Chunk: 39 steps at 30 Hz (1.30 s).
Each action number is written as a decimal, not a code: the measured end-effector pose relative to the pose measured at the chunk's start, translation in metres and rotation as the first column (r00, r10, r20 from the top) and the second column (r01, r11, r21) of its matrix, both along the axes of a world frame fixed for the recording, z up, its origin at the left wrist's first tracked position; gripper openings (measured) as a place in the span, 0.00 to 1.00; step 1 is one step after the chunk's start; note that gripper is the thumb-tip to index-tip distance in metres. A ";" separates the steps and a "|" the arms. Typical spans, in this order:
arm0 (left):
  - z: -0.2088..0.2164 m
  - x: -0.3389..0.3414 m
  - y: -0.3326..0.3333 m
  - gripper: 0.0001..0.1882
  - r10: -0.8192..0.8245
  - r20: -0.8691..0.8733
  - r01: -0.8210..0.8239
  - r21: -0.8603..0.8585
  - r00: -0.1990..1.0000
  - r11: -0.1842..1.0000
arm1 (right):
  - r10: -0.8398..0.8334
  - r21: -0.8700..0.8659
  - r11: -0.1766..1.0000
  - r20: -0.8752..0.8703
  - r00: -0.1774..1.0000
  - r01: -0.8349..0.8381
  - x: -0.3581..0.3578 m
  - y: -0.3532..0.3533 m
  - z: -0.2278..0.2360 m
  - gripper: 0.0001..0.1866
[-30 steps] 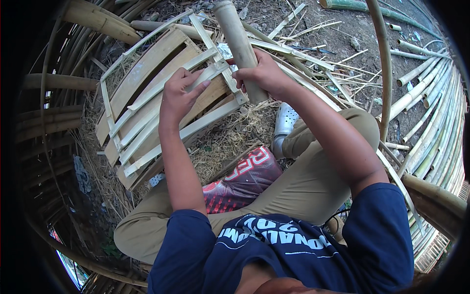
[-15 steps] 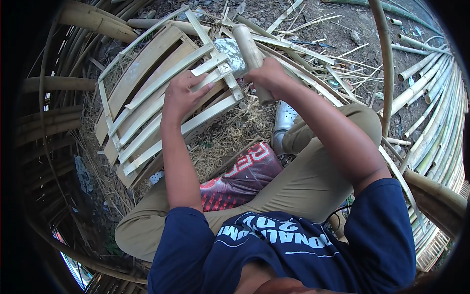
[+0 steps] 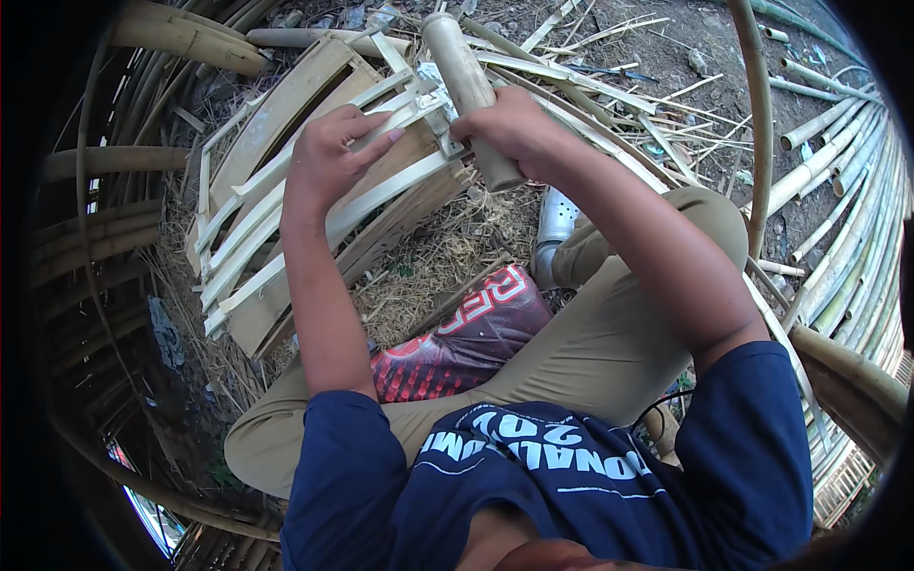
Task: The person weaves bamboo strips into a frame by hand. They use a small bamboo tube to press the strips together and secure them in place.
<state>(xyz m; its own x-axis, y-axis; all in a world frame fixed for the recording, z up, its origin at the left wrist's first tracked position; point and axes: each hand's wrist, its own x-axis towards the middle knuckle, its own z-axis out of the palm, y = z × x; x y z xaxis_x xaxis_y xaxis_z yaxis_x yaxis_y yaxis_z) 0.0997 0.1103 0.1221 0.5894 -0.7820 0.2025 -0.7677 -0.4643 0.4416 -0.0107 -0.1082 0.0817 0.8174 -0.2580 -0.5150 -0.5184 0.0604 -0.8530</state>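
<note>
- A pale slat frame (image 3: pixel 381 201) lay under and to both sides of a worker's left hand (image 3: pixel 328 160), its near corner just beside the right.
- The left hand's thumb and fingers closed around one slat (image 3: pixel 407 112); the right hand (image 3: pixel 511 131) gripped a thick bamboo club (image 3: pixel 465 76).
- Several slats already spanned the frame, which looked largely assembled; gaps showed between them, and whether the held slat was fastened could not be told.
- Wooden boards (image 3: pixel 286 105) sat beneath the slats, beyond the left hand.
- Loose strips (image 3: pixel 681 141) littered ground beyond the right hand, poles (image 3: pixel 838 195) farther right.
- Nearer the body than both hands, a printed sack (image 3: pixel 466 343) showed no contents.
</note>
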 end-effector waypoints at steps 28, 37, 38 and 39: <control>0.004 0.013 0.012 0.17 0.114 -0.215 -0.105 0.054 0.970 0.993 | 0.069 0.055 0.995 0.283 0.957 -0.088 -0.003 0.009 0.013 0.31; -0.001 0.015 0.014 0.20 0.140 -0.280 -0.131 0.052 0.950 0.990 | 0.090 0.071 0.991 0.233 0.968 -0.110 0.000 0.008 0.012 0.28; -0.001 0.015 0.014 0.20 0.141 -0.280 -0.132 0.051 0.950 0.990 | 0.083 0.067 0.993 0.234 0.969 -0.102 0.001 0.009 0.012 0.28; -0.002 0.016 0.013 0.20 0.146 -0.274 -0.144 0.029 0.950 0.989 | 0.076 0.063 0.994 0.236 0.969 -0.093 0.001 0.009 0.012 0.27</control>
